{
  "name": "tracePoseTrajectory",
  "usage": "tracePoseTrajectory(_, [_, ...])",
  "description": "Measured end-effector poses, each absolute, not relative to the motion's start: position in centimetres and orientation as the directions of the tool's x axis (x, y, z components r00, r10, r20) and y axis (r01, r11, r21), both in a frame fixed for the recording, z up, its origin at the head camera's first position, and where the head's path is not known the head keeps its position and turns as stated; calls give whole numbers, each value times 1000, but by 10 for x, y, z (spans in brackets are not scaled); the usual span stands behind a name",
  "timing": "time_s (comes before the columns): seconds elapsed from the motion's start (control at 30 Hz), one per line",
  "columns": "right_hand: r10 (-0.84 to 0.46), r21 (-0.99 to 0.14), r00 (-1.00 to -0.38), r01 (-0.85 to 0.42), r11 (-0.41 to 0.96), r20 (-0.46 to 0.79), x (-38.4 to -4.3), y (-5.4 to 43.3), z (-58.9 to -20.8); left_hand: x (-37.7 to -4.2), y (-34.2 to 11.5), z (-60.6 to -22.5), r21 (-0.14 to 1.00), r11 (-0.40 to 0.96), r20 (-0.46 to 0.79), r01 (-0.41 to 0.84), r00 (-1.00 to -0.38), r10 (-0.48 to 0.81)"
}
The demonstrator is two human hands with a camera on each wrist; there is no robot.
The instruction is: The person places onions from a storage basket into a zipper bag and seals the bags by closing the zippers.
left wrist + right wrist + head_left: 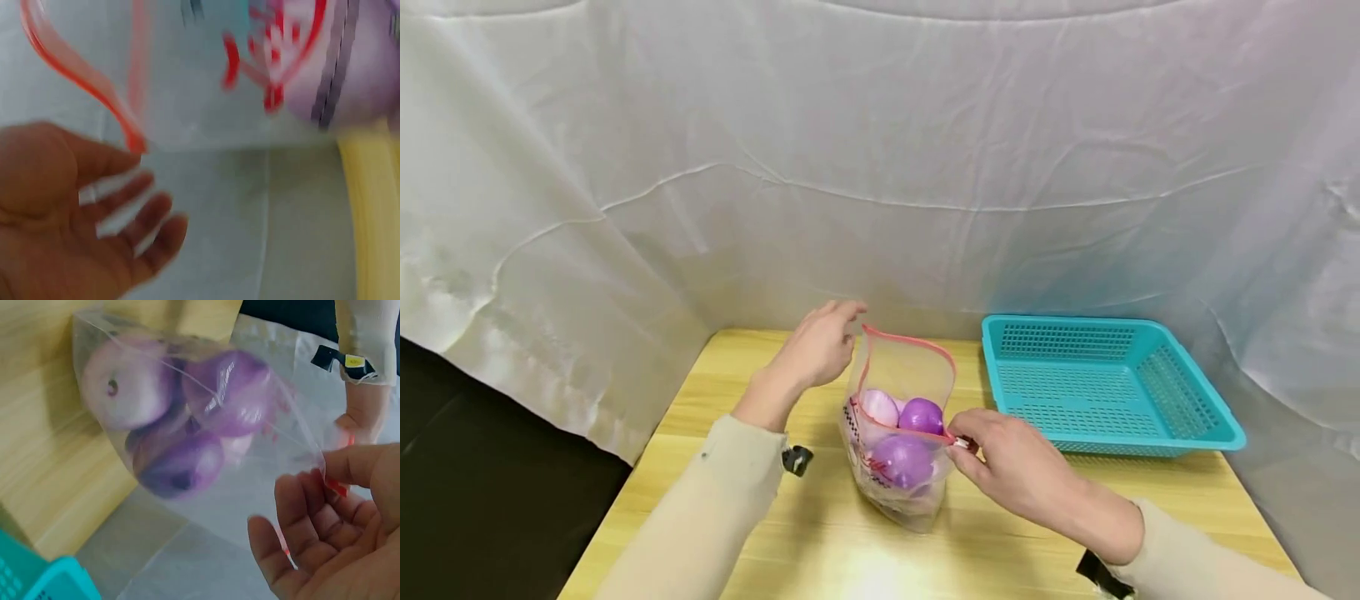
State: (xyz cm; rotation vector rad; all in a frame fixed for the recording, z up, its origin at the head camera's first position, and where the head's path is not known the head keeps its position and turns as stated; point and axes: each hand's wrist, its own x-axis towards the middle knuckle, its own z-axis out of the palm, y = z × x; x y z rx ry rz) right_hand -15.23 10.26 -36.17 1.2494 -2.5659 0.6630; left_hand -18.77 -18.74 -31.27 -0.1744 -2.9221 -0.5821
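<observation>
A clear zip bag (910, 518) with a red closure strip, red print and a checkered band stands on the table, its mouth gaping. Inside lie several round purple and whitish pieces that look like onions (128, 381). My right hand (1022, 467) pinches the right end of the bag's mouth between thumb and fingers, by a small white piece on the strip. At the left end, my left hand (816, 346) has its fingers spread loosely. In the left wrist view, its thumb tip overlaps the red corner and the other fingers stand apart from it.
A turquoise plastic basket (1198, 392) with perforated walls is at the back right of the wooden table (1000, 558), close behind my right hand. Pale grey cloth (880, 167) hangs behind and along the sides. A dark area (490, 475) lies beyond the left table edge.
</observation>
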Motion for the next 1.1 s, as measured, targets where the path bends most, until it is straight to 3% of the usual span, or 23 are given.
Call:
tracePoseTrajectory(0.1, [-701, -299, -625, -780, 550, 344, -159, 110, -357, -200, -193, -313, 311, 903, 147, 297, -953, 263])
tracePoseTrajectory(0.2, [-702, -313, -638, -769, 558, 316, -168, 117, -351, -196, -199, -312, 241, 894, 145, 378, -925, 352])
tracePoseTrajectory(0.47, [-730, -191, -621, -783, 592, 284, -206, 155, -339, -142, -218, -305, 66, 935, 183, 348, -925, 332])
tracePoseTrajectory(0.7, [-794, 56, -485, -840, 540, 367, -232, 154, -351, -116, -214, -323, -166, 941, 205, 295, -923, 325])
tracePoseTrajectory(0.9, [-794, -25, -513, -844, 535, 326, -239, 146, -359, -123, -212, -332, -176, 935, 212, 308, -916, 341])
tracePoseTrajectory(1.1, [-827, -27, -439, -887, 460, 351, -238, 145, -362, -125, -205, -327, -126, 921, 209, 369, -897, 388])
